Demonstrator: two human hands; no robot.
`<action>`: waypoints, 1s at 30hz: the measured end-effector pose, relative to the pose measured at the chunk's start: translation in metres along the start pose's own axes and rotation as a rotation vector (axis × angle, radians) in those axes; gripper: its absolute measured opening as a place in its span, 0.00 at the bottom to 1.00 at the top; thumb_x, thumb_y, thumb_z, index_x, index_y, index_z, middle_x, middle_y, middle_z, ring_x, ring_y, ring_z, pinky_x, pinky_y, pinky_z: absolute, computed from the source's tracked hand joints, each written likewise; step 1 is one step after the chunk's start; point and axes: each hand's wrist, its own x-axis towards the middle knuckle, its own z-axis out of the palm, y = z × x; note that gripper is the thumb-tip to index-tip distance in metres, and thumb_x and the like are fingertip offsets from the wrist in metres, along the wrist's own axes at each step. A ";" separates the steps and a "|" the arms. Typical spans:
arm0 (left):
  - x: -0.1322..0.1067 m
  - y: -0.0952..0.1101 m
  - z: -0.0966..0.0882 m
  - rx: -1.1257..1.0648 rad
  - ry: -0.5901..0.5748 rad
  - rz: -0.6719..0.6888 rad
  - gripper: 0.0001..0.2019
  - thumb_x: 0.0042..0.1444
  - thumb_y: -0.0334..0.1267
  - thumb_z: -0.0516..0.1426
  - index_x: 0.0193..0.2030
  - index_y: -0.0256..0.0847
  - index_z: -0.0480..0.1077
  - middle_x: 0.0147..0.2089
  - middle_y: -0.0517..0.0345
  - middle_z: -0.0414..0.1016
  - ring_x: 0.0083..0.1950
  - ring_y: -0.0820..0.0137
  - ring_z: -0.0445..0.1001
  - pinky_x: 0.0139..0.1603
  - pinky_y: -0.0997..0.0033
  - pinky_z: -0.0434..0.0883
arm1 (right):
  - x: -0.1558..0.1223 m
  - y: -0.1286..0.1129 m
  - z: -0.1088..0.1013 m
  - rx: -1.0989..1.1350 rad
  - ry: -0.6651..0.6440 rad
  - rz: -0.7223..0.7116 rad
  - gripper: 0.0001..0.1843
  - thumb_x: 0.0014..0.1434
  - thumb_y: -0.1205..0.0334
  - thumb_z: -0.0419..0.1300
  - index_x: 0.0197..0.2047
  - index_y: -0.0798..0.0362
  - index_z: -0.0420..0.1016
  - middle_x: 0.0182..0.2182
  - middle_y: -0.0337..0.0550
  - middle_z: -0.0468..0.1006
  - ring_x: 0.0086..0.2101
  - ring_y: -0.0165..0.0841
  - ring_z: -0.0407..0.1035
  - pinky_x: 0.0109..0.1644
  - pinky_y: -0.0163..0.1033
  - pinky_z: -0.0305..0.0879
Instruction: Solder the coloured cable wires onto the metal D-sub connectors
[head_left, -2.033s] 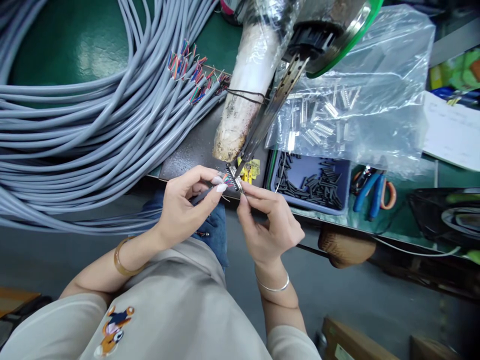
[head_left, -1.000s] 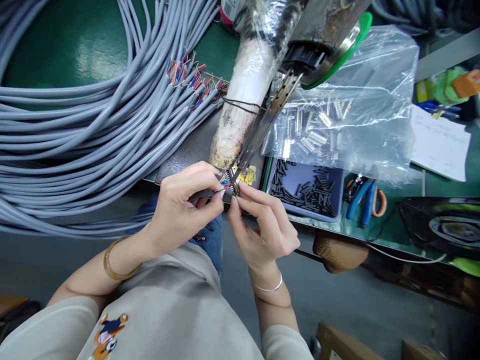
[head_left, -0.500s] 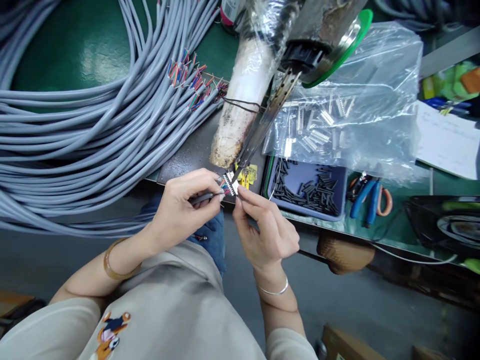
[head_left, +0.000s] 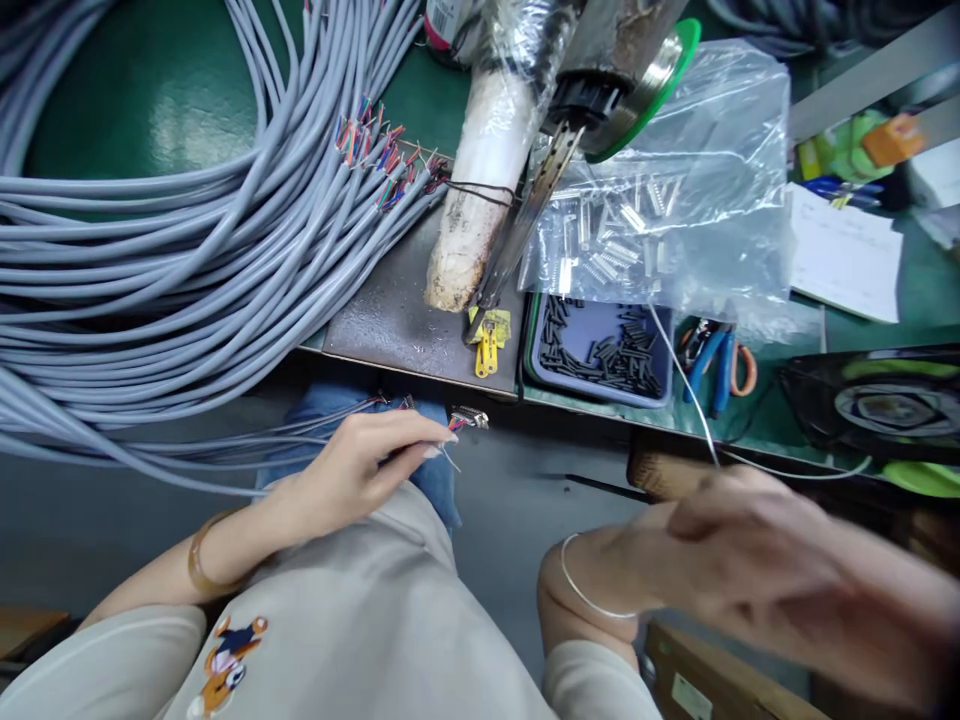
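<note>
My left hand (head_left: 360, 465) is in front of my lap, below the bench edge. It pinches the end of a grey cable whose coloured wires end in a small metal connector (head_left: 469, 418). The connector sticks out past my fingertips. My right hand (head_left: 750, 545) is blurred, low and far to the right, away from the connector. A thin silvery wire (head_left: 679, 375) runs from the bench down to its fingers, which look closed on it. A yellow clamp (head_left: 486, 340) sits at the bench edge under the tip of a long metal tool (head_left: 525, 215).
A large bundle of grey cables (head_left: 150, 250) with stripped coloured ends covers the left of the green bench. A white wrapped cylinder (head_left: 476, 170), a plastic bag of metal connectors (head_left: 660, 200), a blue tray of black sleeves (head_left: 600, 350) and blue-handled pliers (head_left: 712, 365) lie on the right.
Both hands held the connector at the tool tip by the yellow clamp. Now my left hand has drawn it down toward my lap, and my right hand has swung far right with the thin wire.
</note>
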 end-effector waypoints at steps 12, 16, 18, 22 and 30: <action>0.017 0.004 0.011 -0.188 0.031 -0.111 0.06 0.62 0.33 0.60 0.35 0.35 0.77 0.29 0.55 0.80 0.26 0.75 0.75 0.27 0.78 0.71 | 0.068 0.099 0.053 -0.328 -0.184 0.167 0.07 0.59 0.62 0.68 0.30 0.51 0.77 0.29 0.41 0.79 0.25 0.31 0.64 0.35 0.41 0.58; 0.024 -0.004 0.001 -0.385 0.115 -0.282 0.07 0.58 0.37 0.63 0.34 0.35 0.77 0.29 0.55 0.79 0.28 0.74 0.76 0.30 0.77 0.74 | 0.060 0.068 0.051 -0.280 -0.053 0.242 0.06 0.57 0.66 0.66 0.30 0.50 0.73 0.29 0.38 0.76 0.25 0.30 0.63 0.38 0.42 0.62; 0.024 -0.006 0.001 -0.391 0.174 -0.284 0.07 0.56 0.37 0.64 0.34 0.35 0.77 0.28 0.56 0.78 0.27 0.74 0.75 0.28 0.77 0.73 | 0.050 0.039 0.048 -0.153 0.099 0.280 0.05 0.61 0.61 0.64 0.33 0.50 0.74 0.28 0.36 0.75 0.22 0.28 0.60 0.34 0.40 0.61; 0.023 -0.003 0.005 -0.288 0.220 -0.242 0.06 0.57 0.35 0.63 0.32 0.35 0.78 0.29 0.56 0.79 0.26 0.76 0.72 0.27 0.77 0.70 | 0.024 -0.016 0.049 0.279 -0.033 0.254 0.04 0.61 0.60 0.65 0.36 0.51 0.78 0.30 0.36 0.76 0.18 0.23 0.53 0.21 0.35 0.48; 0.023 0.003 0.007 -0.095 0.181 -0.116 0.05 0.60 0.32 0.61 0.36 0.35 0.79 0.31 0.57 0.82 0.28 0.76 0.73 0.29 0.77 0.67 | 0.013 -0.034 0.073 0.447 -0.124 0.189 0.05 0.64 0.64 0.63 0.36 0.51 0.80 0.32 0.37 0.79 0.20 0.23 0.55 0.23 0.34 0.52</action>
